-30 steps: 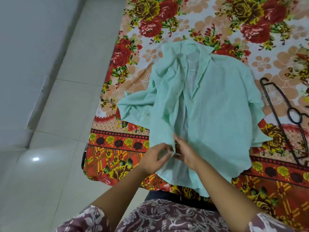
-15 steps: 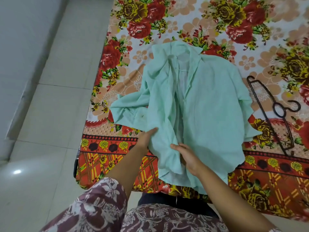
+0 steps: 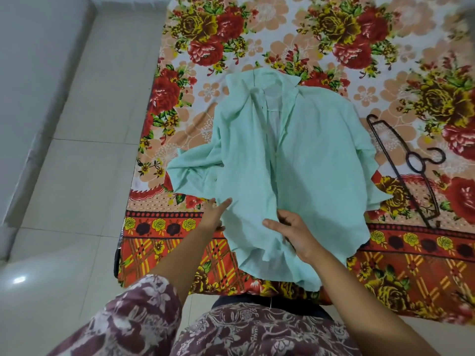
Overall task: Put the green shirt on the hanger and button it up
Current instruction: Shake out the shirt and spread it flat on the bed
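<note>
The pale green shirt (image 3: 305, 160) lies front-up on the flowered bedspread, collar away from me, front unbuttoned, and its hem hangs over the near edge of the bed. Its left sleeve is bunched out to the left. A dark hanger (image 3: 401, 173) lies flat on the bed just right of the shirt, apart from it. My left hand (image 3: 216, 214) is flat with fingers straight, touching the shirt's lower left edge. My right hand (image 3: 293, 232) rests on the lower front panel, fingers curled into the fabric beside the opening.
The bed with the red and yellow flowered bedspread (image 3: 257, 47) fills the upper right. The pale tiled floor (image 3: 77, 176) and a wall lie to the left. My patterned clothing (image 3: 231, 330) is at the bottom.
My hands were together at the shirt's lower front opening. The left hand has let go and moved out to the shirt's left edge; the right stays on the front panel.
</note>
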